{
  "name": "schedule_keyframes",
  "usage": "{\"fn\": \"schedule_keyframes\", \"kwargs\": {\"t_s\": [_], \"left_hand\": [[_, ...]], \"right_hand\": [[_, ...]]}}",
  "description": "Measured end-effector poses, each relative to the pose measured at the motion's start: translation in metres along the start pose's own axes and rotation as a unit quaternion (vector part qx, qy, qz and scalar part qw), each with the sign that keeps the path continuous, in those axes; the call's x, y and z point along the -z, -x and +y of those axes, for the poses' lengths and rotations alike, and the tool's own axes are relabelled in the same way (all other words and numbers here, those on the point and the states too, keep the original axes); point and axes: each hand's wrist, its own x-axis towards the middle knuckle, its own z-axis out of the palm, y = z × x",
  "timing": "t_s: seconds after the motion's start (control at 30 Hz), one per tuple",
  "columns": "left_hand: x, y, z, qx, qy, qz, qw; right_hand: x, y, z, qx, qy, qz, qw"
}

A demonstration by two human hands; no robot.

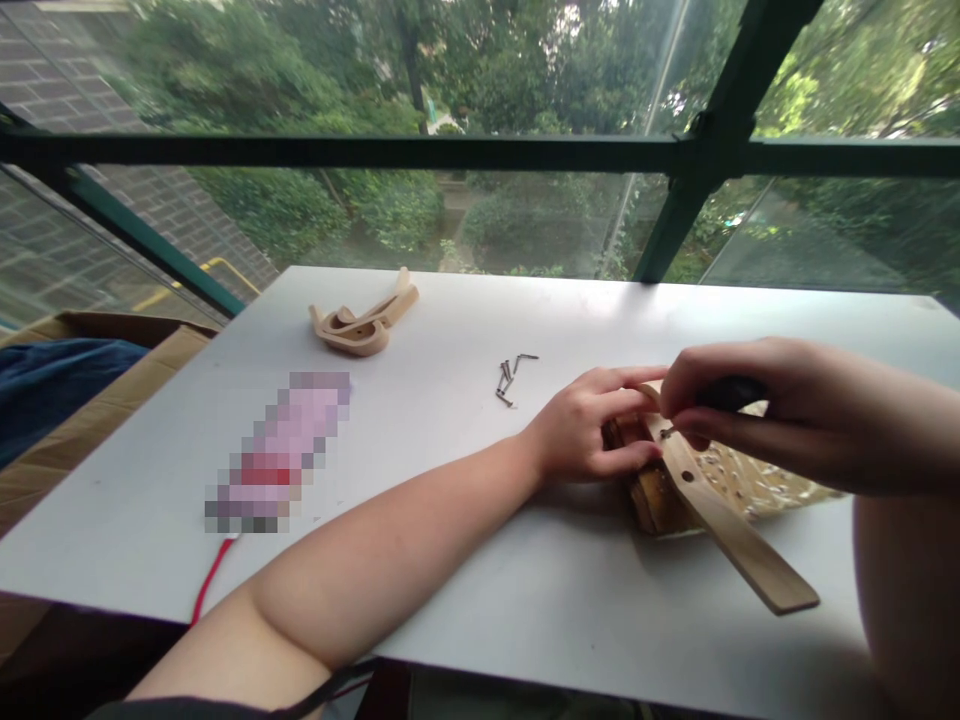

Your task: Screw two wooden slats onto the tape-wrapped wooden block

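My left hand [592,425] grips the left end of a brown block [656,505], its fingers spread over the block and against a pale wooden strip. That flat wooden strip [724,515] lies slantwise across the block, its wide end jutting out toward me. A dark hole shows midway along it. Farther up the strip a small screw [666,433] stands at the surface. Above it, my right hand [795,415] is closed around a black-handled screwdriver [735,392]; fingers hide its shaft and tip. The block's top [757,475] looks shiny and pitted.
Several loose screws and a small hex key [525,357] lie mid-table. Curved wooden pieces [360,330] rest at the back left. A blurred-out pinkish object [281,450] with a red cable [212,582] is at left. Beside the white table [450,590] stands a cardboard box [142,370].
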Motion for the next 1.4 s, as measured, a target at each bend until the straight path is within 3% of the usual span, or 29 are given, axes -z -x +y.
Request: {"fn": "schedule_keyframes", "kwargs": {"t_s": [0.2,0.47,0.77,0.9,1.07,1.27,1.4], "left_hand": [[0.001,-0.001,0.004,0.019,-0.005,0.020,1.000],[0.002,-0.001,0.005,0.027,-0.010,0.017,0.999],[0.001,0.000,0.004,0.034,-0.009,0.014,0.999],[-0.001,0.001,0.002,0.016,-0.015,0.040,0.999],[-0.001,0.001,0.003,0.020,-0.008,0.045,0.999],[-0.004,0.002,0.000,0.002,0.013,0.063,0.998],[-0.004,0.002,-0.001,-0.014,0.017,0.058,0.998]], "right_hand": [[0.006,0.004,0.001,0.000,-0.022,0.016,1.000],[0.004,-0.002,0.003,-0.015,0.095,0.074,0.993],[-0.003,-0.012,-0.002,-0.012,0.118,0.114,0.986],[-0.008,-0.014,-0.003,0.012,0.105,0.092,0.990],[-0.006,-0.010,-0.005,-0.017,0.046,0.050,0.998],[-0.002,-0.008,-0.004,0.039,-0.027,-0.035,0.998],[0.001,-0.001,-0.007,0.013,-0.016,-0.063,0.998]]}}
